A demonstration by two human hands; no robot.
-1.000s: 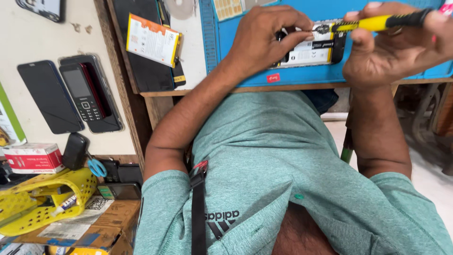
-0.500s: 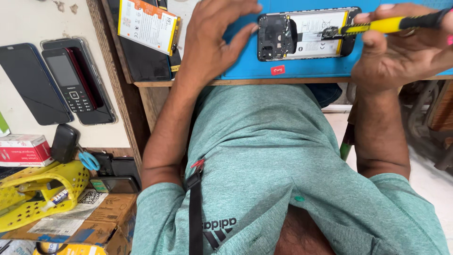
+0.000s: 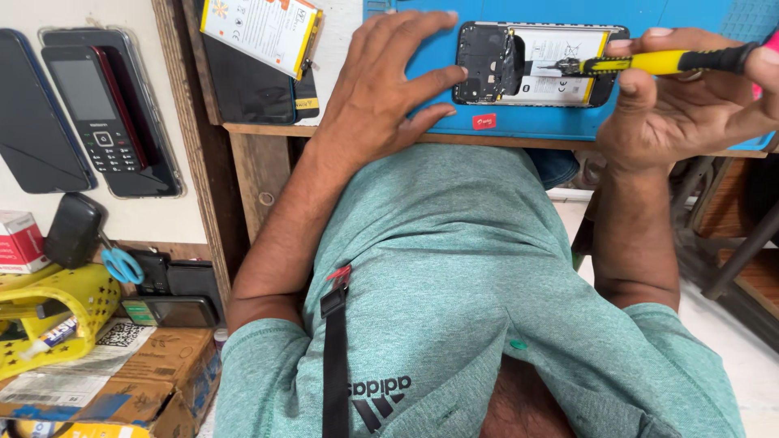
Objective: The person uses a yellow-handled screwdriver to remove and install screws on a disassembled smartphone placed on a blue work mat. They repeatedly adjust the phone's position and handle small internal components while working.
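Blue work mat (image 3: 519, 122) spread across a wooden bench edge, serving as the landmark. Lying on that mat, near its middle: an opened phone (image 3: 535, 63), back cover off, dark circuit section at one end and white battery label beside it. Left hand (image 3: 385, 85) pressed flat on the mat, fingers spread and open, fingertips (image 3: 454, 75) touching the phone's dark end and pinning it down. Right hand (image 3: 690, 105) over the mat's other side, fingers curled closed around a yellow-and-black screwdriver (image 3: 649, 62), thumb raised beside the shaft. Screwdriver held level, metal tip resting on the phone's body next to the battery label. Below the mat's near edge: a teal shirt (image 3: 471, 284) with a black strap (image 3: 334, 357) running down it.

Off the mat's left side: a flat battery pack (image 3: 260, 28) with white and orange label, tilted on a dark slab. Farther from the mat, against a pale wall: a black keypad phone (image 3: 93, 109) in a clear case, a dark glass panel (image 3: 36, 113) just beside it. Well below those, far from the mat: blue-handled scissors (image 3: 122, 264), a yellow perforated basket (image 3: 61, 312), a cardboard box (image 3: 138, 373).
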